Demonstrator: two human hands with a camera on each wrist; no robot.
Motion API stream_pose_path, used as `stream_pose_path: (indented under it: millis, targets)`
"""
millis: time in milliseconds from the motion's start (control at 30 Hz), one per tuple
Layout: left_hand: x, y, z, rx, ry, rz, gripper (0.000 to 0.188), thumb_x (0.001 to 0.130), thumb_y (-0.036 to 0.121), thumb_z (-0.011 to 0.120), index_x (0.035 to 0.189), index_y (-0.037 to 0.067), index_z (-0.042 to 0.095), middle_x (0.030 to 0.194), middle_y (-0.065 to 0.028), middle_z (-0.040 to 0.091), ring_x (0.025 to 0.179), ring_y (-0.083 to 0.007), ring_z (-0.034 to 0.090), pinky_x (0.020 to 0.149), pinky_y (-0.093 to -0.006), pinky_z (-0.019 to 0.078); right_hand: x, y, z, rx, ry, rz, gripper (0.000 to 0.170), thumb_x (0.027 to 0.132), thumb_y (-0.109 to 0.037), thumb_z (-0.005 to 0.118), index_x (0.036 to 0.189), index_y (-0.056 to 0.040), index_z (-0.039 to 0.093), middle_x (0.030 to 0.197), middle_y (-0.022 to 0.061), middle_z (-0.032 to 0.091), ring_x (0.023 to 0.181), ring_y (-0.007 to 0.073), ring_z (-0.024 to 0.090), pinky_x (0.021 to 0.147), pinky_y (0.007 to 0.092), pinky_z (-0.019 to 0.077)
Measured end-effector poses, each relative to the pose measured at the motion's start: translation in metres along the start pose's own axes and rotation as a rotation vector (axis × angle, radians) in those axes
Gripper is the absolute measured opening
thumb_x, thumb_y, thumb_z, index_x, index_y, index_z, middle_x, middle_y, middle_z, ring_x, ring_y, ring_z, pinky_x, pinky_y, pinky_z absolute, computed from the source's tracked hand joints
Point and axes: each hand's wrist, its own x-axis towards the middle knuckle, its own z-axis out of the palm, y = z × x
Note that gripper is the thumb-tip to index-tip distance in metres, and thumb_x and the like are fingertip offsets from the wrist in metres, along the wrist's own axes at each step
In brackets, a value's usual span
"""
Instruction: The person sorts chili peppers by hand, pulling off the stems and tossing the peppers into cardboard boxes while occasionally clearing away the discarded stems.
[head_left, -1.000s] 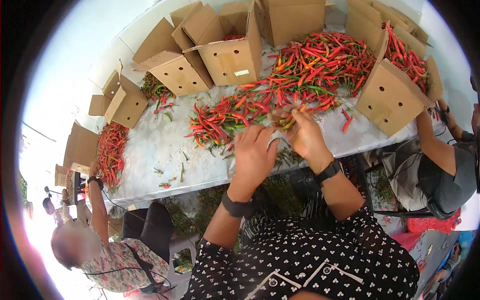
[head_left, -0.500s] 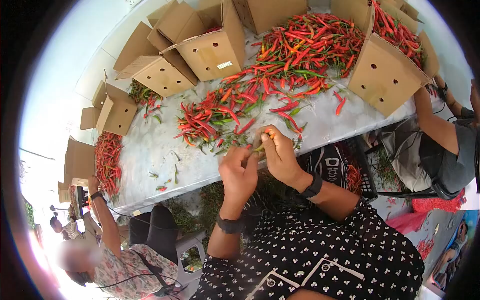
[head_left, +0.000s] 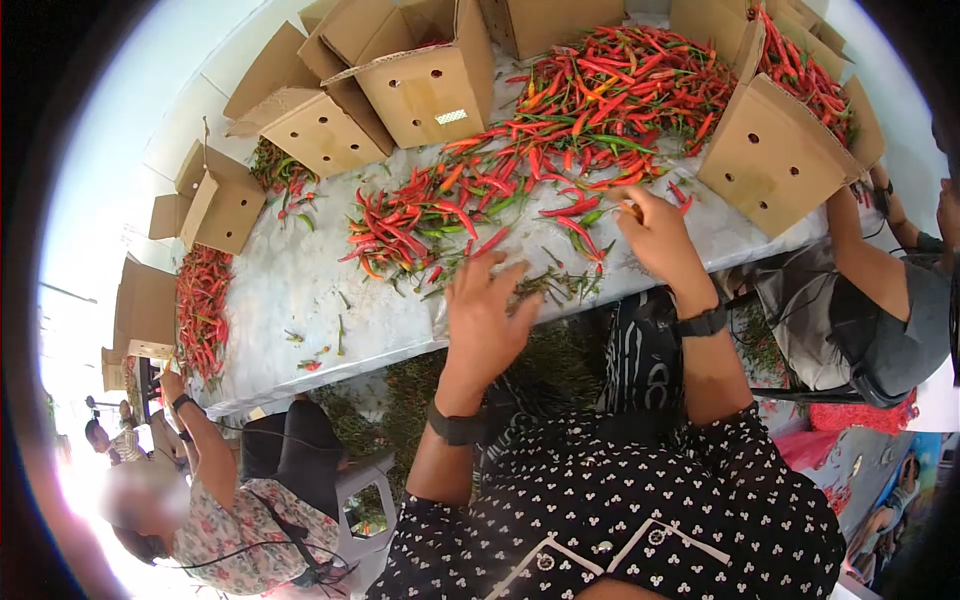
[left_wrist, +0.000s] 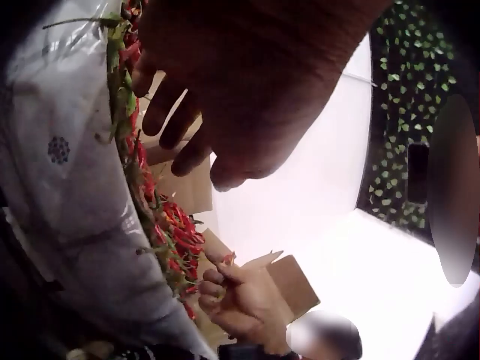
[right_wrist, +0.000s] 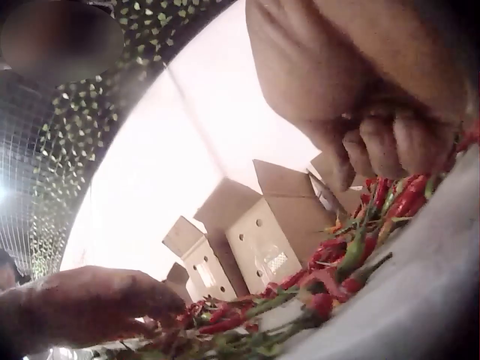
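My left hand [head_left: 488, 305] hovers near the table's front edge, fingers spread and nothing held. Beside it lies a scatter of green stems [head_left: 563, 284]. Farther right, my right hand [head_left: 662, 240] reaches over the table with its fingers curled. A small red-orange chili pepper [left_wrist: 227, 259] shows at its fingertips in the left wrist view, mostly hidden by the fingers. Loose red and green chilies [head_left: 400, 228] lie ahead of the left hand. Behind the right hand rises a large heap of red chilies [head_left: 625, 90].
Cardboard boxes with punched holes line the back, one [head_left: 425, 95] behind the loose chilies. Another box [head_left: 775, 155], filled with chilies, stands at the right. A person [head_left: 265, 520] sits at the left by a narrow chili heap [head_left: 203, 310]; another person [head_left: 865, 330] sits at the right.
My hands were together at a chili and have parted. The right hand has moved forward and right; the left hand's fingers have spread.
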Motion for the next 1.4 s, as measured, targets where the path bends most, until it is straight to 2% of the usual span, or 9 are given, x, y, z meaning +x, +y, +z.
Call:
stream_pose_path:
  millis: [200, 500, 567, 667, 833, 967, 1067, 1133, 1400]
  targets:
    - [-0.018, 0.004, 0.004, -0.138, -0.189, 0.047, 0.022, 0.067, 0.013, 0.067, 0.088, 0.005, 0.061, 0.087, -0.0085, 0.056, 0.079, -0.0288, 0.053, 0.071, -0.0397, 0.0408, 0.010, 0.011, 0.012, -0.277, -0.085, -0.150, 0.022, 0.075, -0.018, 0.057, 0.092, -0.0033, 0.061, 0.077, 0.0195, 0.060, 0.071, 0.0354, 0.057, 0.061, 0.0419, 0.0427]
    - [0.009, 0.000, 0.000, -0.577, 0.013, -0.430, 0.018, 0.080, 0.010, 0.059, 0.094, 0.000, 0.060, 0.085, -0.0101, 0.058, 0.066, -0.0147, 0.055, 0.058, -0.0267, 0.0441, -0.002, -0.032, 0.051, 0.304, -0.126, 0.067, 0.021, 0.080, -0.018, 0.061, 0.074, 0.0018, 0.058, 0.053, -0.0036, 0.040, 0.052, 0.0032, 0.035, 0.045, 0.0252, 0.0291]
    - [0.015, -0.010, 0.005, -0.628, 0.051, -0.448, 0.019, 0.080, 0.010, 0.059, 0.096, 0.000, 0.060, 0.087, -0.0097, 0.058, 0.067, -0.0141, 0.055, 0.059, -0.0265, 0.0442, -0.011, -0.045, 0.065, 0.412, -0.204, 0.126, 0.019, 0.076, -0.016, 0.061, 0.073, 0.0025, 0.059, 0.049, 0.0099, 0.042, 0.050, 0.0062, 0.038, 0.045, 0.0296, 0.0329]
    - [0.013, -0.025, 0.012, -0.713, 0.095, -0.470, 0.022, 0.080, 0.009, 0.058, 0.099, -0.001, 0.059, 0.092, -0.0083, 0.058, 0.070, -0.0128, 0.055, 0.061, -0.0256, 0.0448, -0.018, -0.046, 0.089, 0.331, -0.224, 0.013, 0.018, 0.076, -0.016, 0.059, 0.072, 0.0022, 0.058, 0.050, 0.0114, 0.045, 0.048, 0.0085, 0.038, 0.045, 0.0306, 0.0337]
    - [0.009, -0.026, 0.008, -0.952, 0.137, -0.609, 0.023, 0.080, 0.003, 0.056, 0.102, -0.003, 0.057, 0.090, -0.0058, 0.060, 0.076, -0.0098, 0.056, 0.066, -0.0234, 0.0452, -0.024, -0.061, 0.096, 0.142, -0.077, -0.315, 0.010, 0.071, -0.012, 0.059, 0.075, -0.0036, 0.059, 0.065, 0.0149, 0.057, 0.063, 0.0343, 0.056, 0.053, 0.0397, 0.0420]
    - [0.004, -0.034, 0.008, -0.951, 0.212, -0.629, 0.020, 0.081, 0.001, 0.054, 0.100, -0.003, 0.056, 0.088, -0.0048, 0.060, 0.077, -0.0080, 0.054, 0.067, -0.0223, 0.0445, -0.027, -0.065, 0.093, -0.013, -0.167, -0.394, 0.013, 0.070, -0.013, 0.060, 0.080, -0.0044, 0.061, 0.071, 0.0153, 0.059, 0.067, 0.0349, 0.056, 0.056, 0.0414, 0.0435]
    - [0.005, -0.034, 0.000, -0.922, 0.230, -0.660, 0.019, 0.084, 0.001, 0.051, 0.103, -0.001, 0.054, 0.089, -0.0033, 0.059, 0.079, -0.0076, 0.054, 0.070, -0.0204, 0.0426, -0.024, -0.066, 0.091, 0.094, -0.096, -0.512, 0.011, 0.072, -0.008, 0.062, 0.081, -0.0011, 0.061, 0.063, 0.0119, 0.057, 0.054, 0.0231, 0.055, 0.051, 0.0319, 0.0413]
    - [0.005, -0.034, -0.006, -0.987, 0.270, -0.687, 0.013, 0.082, 0.000, 0.052, 0.094, -0.003, 0.056, 0.083, -0.0030, 0.058, 0.077, -0.0080, 0.053, 0.069, -0.0221, 0.0436, -0.019, -0.071, 0.081, 0.335, -0.218, -0.109, 0.013, 0.076, -0.012, 0.063, 0.082, -0.0001, 0.061, 0.063, 0.0029, 0.056, 0.055, 0.0090, 0.051, 0.050, 0.0253, 0.0392]
    - [0.009, -0.016, -0.001, -0.747, 0.131, -0.465, 0.016, 0.081, -0.003, 0.051, 0.096, 0.001, 0.046, 0.086, -0.0054, 0.056, 0.077, -0.0096, 0.054, 0.069, -0.0234, 0.0439, -0.006, -0.059, 0.086, 0.724, -0.248, 0.029, 0.017, 0.082, -0.016, 0.059, 0.088, 0.0003, 0.058, 0.064, -0.0007, 0.055, 0.053, 0.0032, 0.044, 0.044, 0.0209, 0.0332]
